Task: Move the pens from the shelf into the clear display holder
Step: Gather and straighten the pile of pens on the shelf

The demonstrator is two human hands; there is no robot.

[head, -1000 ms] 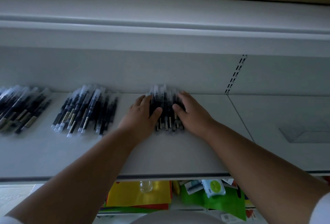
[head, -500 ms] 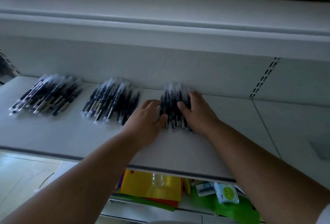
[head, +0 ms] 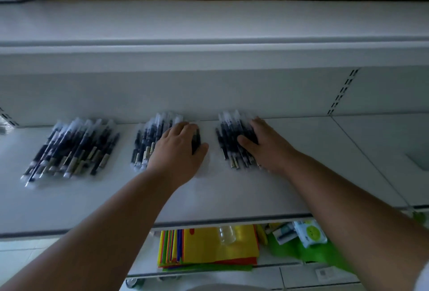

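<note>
Three piles of black pens with clear caps lie on the white shelf [head: 232, 193]: a left pile [head: 72, 149], a middle pile [head: 148, 142] and a right pile [head: 232, 142]. My left hand [head: 178, 153] lies flat over the right part of the middle pile, with its thumb beside the outermost pen. My right hand [head: 269, 146] rests on the right side of the right pile, its thumb laid across the pens. No clear display holder is in view.
Another shelf board [head: 209, 44] juts out close above the pens. A slotted upright [head: 341, 91] runs down the back wall at the right. Below the shelf edge lie stacked coloured paper [head: 209, 249], a clear bottle [head: 226, 235] and a wipes pack [head: 310, 232].
My left hand has left the right pile and moved leftward onto the middle pile. The right hand stays on the right pile. The view has swung left, showing all three piles.
</note>
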